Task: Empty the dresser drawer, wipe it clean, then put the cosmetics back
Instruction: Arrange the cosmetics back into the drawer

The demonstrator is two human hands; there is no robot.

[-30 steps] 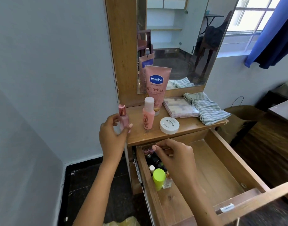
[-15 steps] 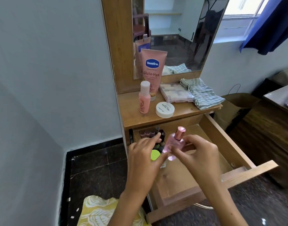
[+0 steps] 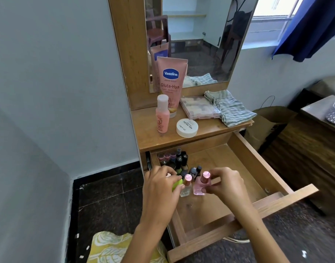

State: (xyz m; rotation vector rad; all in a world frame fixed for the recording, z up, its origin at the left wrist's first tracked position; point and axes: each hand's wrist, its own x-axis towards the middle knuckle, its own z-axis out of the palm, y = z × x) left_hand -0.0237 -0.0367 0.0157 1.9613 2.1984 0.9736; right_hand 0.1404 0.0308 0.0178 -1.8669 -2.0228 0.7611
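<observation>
The wooden drawer [image 3: 244, 160] is pulled out below the dresser top [image 3: 144, 133]. My right hand [image 3: 225, 185] pinches a small pink bottle with a rose cap [image 3: 200, 186], upright on the drawer floor. Beside it on the left stands a clear bottle with a rose cap [image 3: 186, 188]. My left hand [image 3: 160, 188] curls round a green-capped bottle [image 3: 176, 184], mostly hidden by its fingers. Several small nail polish bottles [image 3: 179, 160] cluster in the drawer's back left corner. On the top stand a Vaseline tube [image 3: 171, 82], a white-capped pink bottle [image 3: 162, 116], a white round jar [image 3: 187, 128] and a palette [image 3: 199, 108].
A folded striped cloth [image 3: 231, 109] lies on the dresser top's right end, below the mirror [image 3: 191, 40]. A brown paper bag [image 3: 265, 126] stands right of the drawer. Yellow leaf-print fabric [image 3: 113, 247] lies on the dark floor at the bottom. A grey wall is on the left.
The pink rose-capped bottle left the dresser top in my left hand, passed to my right hand, and now stands in the drawer. My left hand has moved onto the green-capped bottle.
</observation>
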